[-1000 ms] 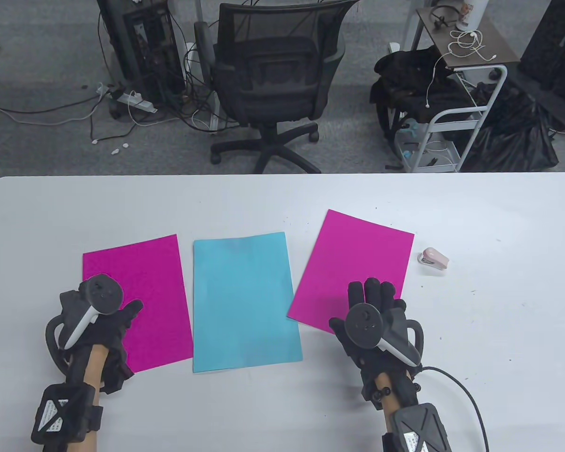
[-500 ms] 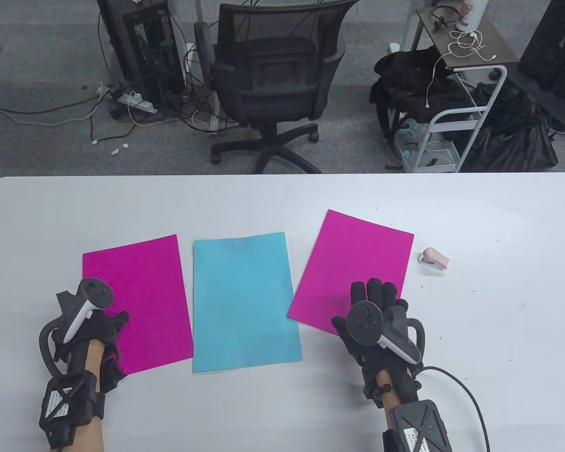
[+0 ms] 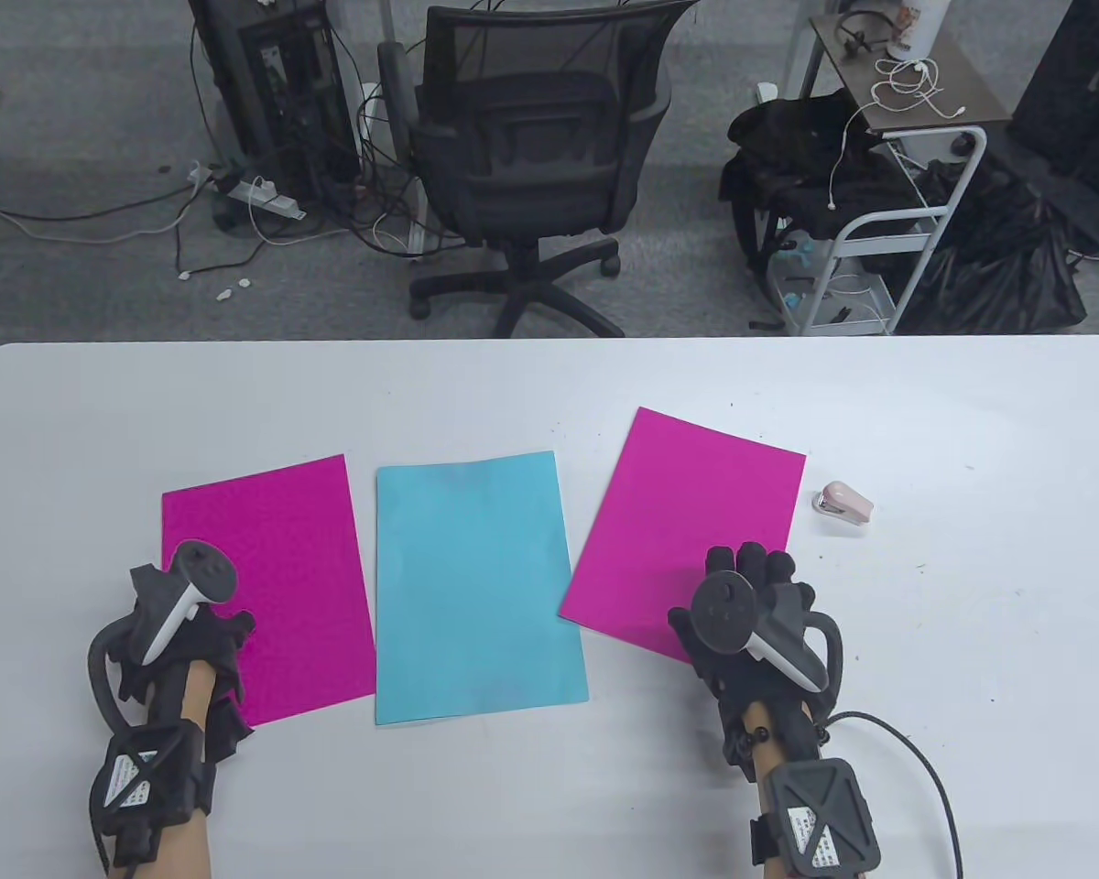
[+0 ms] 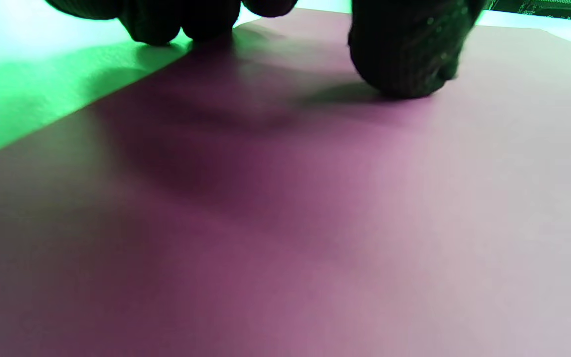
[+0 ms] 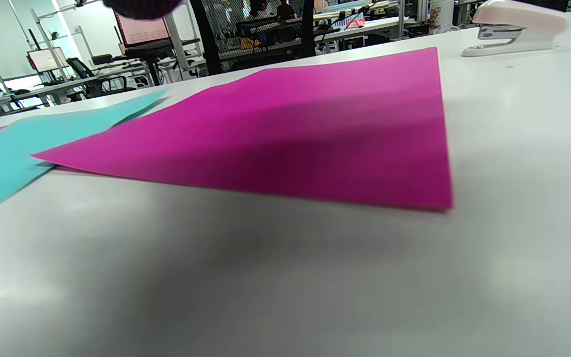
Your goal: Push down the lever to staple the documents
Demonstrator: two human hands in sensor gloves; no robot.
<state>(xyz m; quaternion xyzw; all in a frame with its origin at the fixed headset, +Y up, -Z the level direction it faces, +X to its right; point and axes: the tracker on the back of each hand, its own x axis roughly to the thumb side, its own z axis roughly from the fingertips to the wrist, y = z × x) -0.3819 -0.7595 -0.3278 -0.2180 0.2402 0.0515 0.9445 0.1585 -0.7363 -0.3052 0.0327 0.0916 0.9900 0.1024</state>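
Stapler (image 3: pixel 844 504): small, pink, on the white tabletop (image 3: pixel 971 586) just beside the right magenta sheet's (image 3: pixel 696 522) far right corner, untouched.
Handling: likely light and rigid with a smooth plastic top; it could skid, so press straight down on the lever's front end.
Axis: its long axis lies roughly left to right in the table view, metal mouth toward the magenta sheet.
Papers: thin and floppy; two magenta and one blue sheet (image 3: pixel 476 586) lie apart, not stacked.
Left hand (image 3: pixel 188 632): fingertips (image 4: pixel 404 64) press on the left magenta sheet (image 3: pixel 270 568), holding nothing.
Right hand (image 3: pixel 751 609): over the right sheet's near corner, fingers seemingly extended; contact is hard to judge.
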